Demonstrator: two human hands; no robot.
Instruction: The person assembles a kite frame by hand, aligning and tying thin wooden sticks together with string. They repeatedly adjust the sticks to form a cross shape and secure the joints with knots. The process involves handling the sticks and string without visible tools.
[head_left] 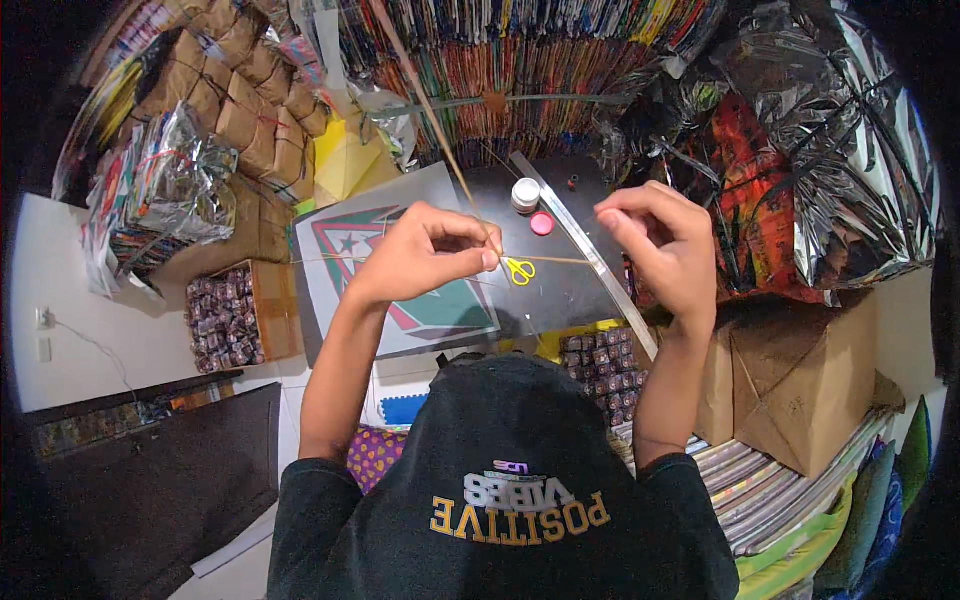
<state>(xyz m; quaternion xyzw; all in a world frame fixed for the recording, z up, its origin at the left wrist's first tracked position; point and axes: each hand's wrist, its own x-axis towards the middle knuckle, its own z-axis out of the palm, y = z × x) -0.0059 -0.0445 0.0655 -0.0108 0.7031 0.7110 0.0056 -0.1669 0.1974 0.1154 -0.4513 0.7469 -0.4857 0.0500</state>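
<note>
My left hand (425, 255) is closed in a pinch around thin wooden sticks where they cross. One long stick (430, 115) rises from the fingers toward the top, and another thin stick (550, 260) runs across to the right. To the right, my right hand (665, 245) is raised with thumb and fingertips pinched together, apart from the sticks; what lies between them is too small to make out. Yellow-handled scissors (521, 272) lie on the dark table just beyond the left fingertips. Under my left hand is a sheet (340, 290) printed with a green and red shape.
A white open jar (525, 194), a pink lid (542, 223) and a long metal ruler (583, 246) lie on the dark table (560, 300). Boxes of small wrapped pieces (222, 318) stand at the left. Stacked colourful sheets (500, 120), brown parcels (240, 120) and foil-wrapped bundles (850, 150) surround the table.
</note>
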